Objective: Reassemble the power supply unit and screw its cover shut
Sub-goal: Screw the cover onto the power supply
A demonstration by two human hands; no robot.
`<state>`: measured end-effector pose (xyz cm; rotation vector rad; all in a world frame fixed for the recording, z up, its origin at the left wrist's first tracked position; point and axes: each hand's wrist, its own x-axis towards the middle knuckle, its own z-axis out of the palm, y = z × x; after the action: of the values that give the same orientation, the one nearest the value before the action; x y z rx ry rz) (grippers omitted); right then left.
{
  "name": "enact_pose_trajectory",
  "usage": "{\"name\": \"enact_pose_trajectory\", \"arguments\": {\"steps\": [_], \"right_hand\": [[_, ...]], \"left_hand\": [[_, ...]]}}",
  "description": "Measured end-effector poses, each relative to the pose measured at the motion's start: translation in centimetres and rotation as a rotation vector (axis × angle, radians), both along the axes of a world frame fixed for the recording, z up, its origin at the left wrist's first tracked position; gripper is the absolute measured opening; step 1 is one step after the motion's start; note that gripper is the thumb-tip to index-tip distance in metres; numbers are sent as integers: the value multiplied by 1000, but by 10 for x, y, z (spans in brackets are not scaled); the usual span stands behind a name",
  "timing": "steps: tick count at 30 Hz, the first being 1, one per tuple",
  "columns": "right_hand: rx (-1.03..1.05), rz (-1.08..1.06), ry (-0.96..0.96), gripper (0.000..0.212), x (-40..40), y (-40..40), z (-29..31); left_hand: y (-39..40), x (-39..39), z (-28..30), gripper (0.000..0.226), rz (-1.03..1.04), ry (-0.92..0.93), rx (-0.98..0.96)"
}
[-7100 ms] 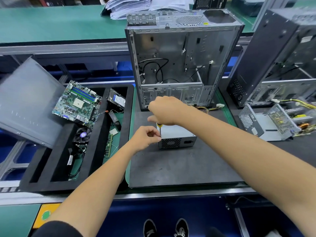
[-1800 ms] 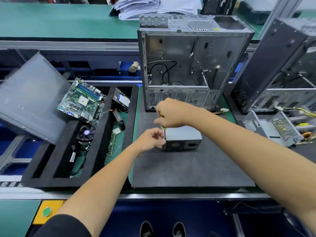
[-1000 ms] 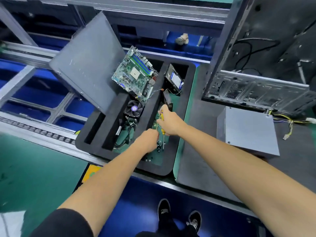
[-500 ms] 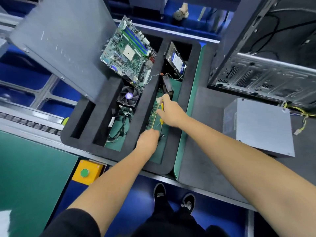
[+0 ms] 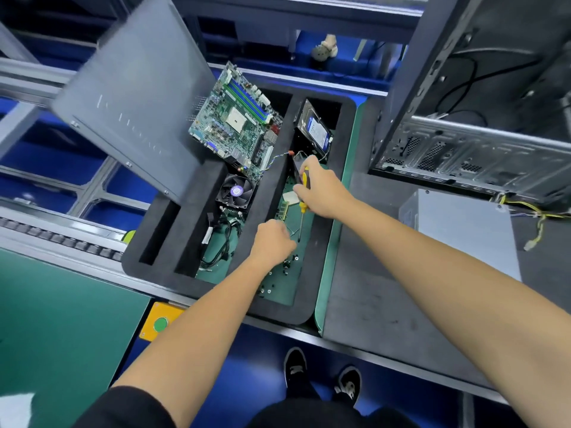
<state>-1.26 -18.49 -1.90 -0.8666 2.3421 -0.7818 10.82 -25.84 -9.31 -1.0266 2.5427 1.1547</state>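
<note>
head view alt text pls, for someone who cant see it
A person's right hand grips a yellow-handled screwdriver over a black foam tray, while the left hand reaches among loose screws in it. A motherboard, fan and hard drive sit in the tray; the closed power supply lies to the right.

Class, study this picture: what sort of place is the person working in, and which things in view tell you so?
Most likely a computer assembly or repair line. A foam tray holds a motherboard and a cooling fan, an opened PC case stands beside a power supply unit, and the right hand holds a screwdriver.
</note>
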Motion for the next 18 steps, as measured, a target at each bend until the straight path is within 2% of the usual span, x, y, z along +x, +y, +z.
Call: {"name": "enact_pose_trajectory", "arguments": {"steps": [2,4,6,9,13,18], "right_hand": [[-41,-15,26,19,-3,7,12],[-77,-41,62,20,-7,16,25],[-121,-66,96,20,-13,29,42],[-198,-107,159,18,-20,57,69],[-280,-192,240,19,-30,100,102],[-313,-261,313,17,-37,162,124]], "left_hand": [[-1,-3,14,8,96,115,105],[2,-10,29,10,117,221,192],[10,-20,45,17,77,308,262],[31,-35,63,13,-27,408,324],[70,-51,82,10,-121,423,389],[121,-71,98,15,-239,453,335]]}}
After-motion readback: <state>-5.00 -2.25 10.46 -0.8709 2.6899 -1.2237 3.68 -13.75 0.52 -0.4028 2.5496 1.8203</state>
